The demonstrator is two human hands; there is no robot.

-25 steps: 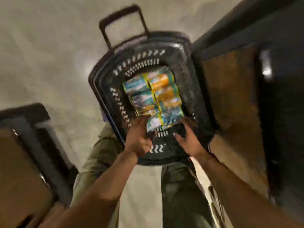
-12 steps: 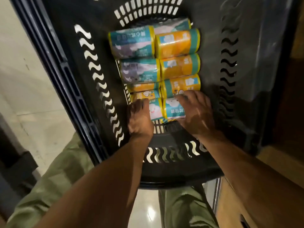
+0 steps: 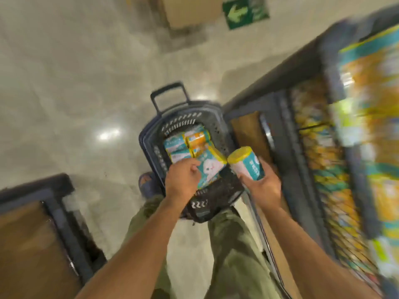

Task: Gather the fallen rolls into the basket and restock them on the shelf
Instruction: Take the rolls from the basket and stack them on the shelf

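Basket (image 3: 149, 145) (black) on floor (image 3: 75, 93)

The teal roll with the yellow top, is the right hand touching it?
Touching. The head view shows the right hand gripping the teal roll with the yellow top.

Both arms are bare and stretched forward and down. The left forearm (image 3: 140, 234) comes in from bottom-left and the right forearm (image 3: 302, 244) from bottom-right, converging a bit toward the hands. The left hand (image 3: 183, 180) is knuckles-up, wrist straight, fingers curled over the near end of a teal roll (image 3: 210, 168). The right hand (image 3: 262, 186) is turned palm-up/inward, cupping a second roll (image 3: 246, 164) from below. Its fingers (image 3: 265, 167) wrap the far side and the roll's yellow end points up-left. The hands are level with each other, near but apart. Can't tell if the two rolls touch.
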